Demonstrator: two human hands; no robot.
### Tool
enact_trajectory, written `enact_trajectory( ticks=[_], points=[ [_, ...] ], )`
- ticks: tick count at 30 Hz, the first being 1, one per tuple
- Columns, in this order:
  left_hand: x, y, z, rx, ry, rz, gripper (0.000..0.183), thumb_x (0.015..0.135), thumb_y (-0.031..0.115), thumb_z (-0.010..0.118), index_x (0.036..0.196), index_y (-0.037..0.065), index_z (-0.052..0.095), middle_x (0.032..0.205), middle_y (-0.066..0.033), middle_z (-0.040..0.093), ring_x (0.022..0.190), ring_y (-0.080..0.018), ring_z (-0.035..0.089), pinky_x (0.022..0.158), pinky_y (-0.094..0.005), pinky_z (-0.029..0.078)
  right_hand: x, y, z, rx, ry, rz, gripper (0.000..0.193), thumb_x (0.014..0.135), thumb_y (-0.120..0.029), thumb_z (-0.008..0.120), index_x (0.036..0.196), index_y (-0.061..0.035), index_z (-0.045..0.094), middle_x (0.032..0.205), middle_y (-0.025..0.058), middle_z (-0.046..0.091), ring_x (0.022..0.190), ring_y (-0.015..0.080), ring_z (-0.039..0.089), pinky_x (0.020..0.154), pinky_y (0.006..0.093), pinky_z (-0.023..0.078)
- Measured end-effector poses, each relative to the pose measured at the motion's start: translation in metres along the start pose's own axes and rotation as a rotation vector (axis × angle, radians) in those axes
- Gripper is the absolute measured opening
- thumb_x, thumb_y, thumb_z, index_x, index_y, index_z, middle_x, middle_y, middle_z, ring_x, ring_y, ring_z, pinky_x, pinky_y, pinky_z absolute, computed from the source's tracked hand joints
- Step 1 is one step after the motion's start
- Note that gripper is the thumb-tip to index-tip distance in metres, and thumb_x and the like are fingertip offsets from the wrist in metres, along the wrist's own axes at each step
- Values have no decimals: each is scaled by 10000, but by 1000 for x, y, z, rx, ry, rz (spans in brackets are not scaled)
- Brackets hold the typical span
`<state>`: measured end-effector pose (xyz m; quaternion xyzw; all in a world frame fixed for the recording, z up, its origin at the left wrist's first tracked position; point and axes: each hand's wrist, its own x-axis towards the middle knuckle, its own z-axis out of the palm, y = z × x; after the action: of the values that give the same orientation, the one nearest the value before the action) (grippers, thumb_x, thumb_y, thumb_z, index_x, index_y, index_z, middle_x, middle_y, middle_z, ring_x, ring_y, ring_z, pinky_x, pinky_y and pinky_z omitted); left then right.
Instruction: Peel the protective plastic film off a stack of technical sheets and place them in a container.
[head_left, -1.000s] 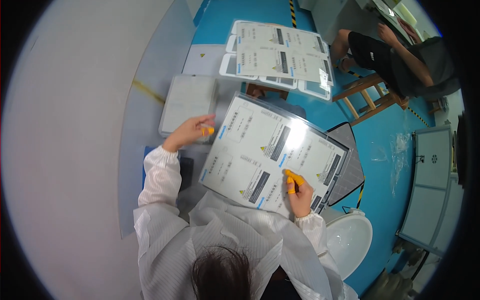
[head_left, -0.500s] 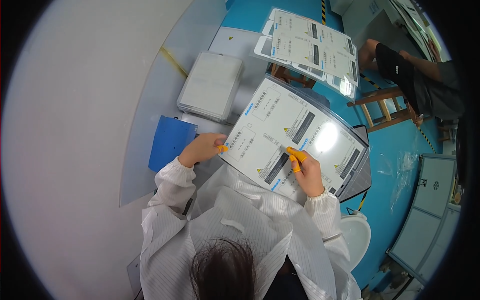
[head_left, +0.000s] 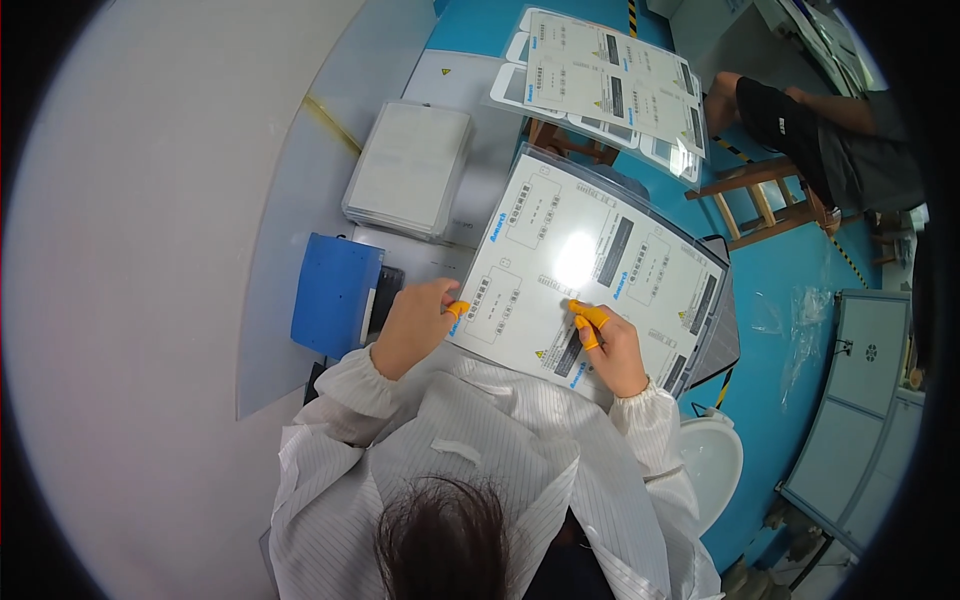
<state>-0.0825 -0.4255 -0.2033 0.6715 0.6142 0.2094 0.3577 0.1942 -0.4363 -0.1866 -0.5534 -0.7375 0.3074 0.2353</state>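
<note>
A white printed sheet (head_left: 535,270) with black, grey and blue label designs lies tilted before me, on top of clear sheets and a dark-edged board (head_left: 722,345). At its near left edge, my left hand (head_left: 415,325) is closed, with an orange finger cot pressed over the margin. My right hand (head_left: 617,360) rests above the sheet's near middle, wearing orange finger cots. Its thumb and index finger are drawn together; whatever sits between them is too small to make out. Glare whitens part of the print.
Left of me stand a blue box-shaped device (head_left: 335,293) and a stack of pale sheets (head_left: 408,170) on a white table. More printed sheets (head_left: 610,75) lie beyond. A seated person (head_left: 810,130), a wooden stool (head_left: 765,205) and a white round seat (head_left: 708,470) are to the right.
The printed sheet has slid slightly right and nearer over what lies beneath. My left hand has come nearer along its edge; my right hand stays almost in place.
</note>
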Motion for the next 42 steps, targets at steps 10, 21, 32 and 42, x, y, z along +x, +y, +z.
enact_trajectory(
  ticks=[10, 21, 32, 42],
  points=[
    [0, 19, -11, -125, -114, -62, 447, 738, -25, 545, 1181, -42, 483, 901, -198, 631, 735, -274, 637, 648, -315, 502, 5, -18, 16, 110, -37, -66, 249, 783, -57, 601, 1021, 16, 600, 842, 127, 585, 598, 199, 541, 572, 271, 444],
    [17, 26, -16, -276, -134, 31, 569, 758, -76, 504, 1298, 81, 420, 882, -146, 660, 702, -168, 627, 656, -254, 484, 45, -43, 64, 175, -7, -33, 231, 692, -118, 714, 804, 2, 553, 757, 111, 521, 618, 249, 537, 581, 314, 446],
    [24, 22, -13, -349, -125, 32, 592, 752, -95, 499, 1307, 96, 425, 897, -139, 662, 704, -132, 609, 652, -231, 475, 50, -36, 65, 157, 18, -42, 226, 705, -80, 694, 858, 20, 562, 813, 115, 533, 698, 259, 564, 623, 317, 462],
    [32, 19, -16, -670, -328, -106, 552, 776, -84, 467, 1310, 45, 412, 951, -95, 646, 772, -107, 595, 674, -227, 492, 45, -35, 72, 172, -87, -98, 110, 762, -23, 590, 833, 46, 542, 831, 145, 522, 698, 300, 528, 644, 346, 446]
  ],
)
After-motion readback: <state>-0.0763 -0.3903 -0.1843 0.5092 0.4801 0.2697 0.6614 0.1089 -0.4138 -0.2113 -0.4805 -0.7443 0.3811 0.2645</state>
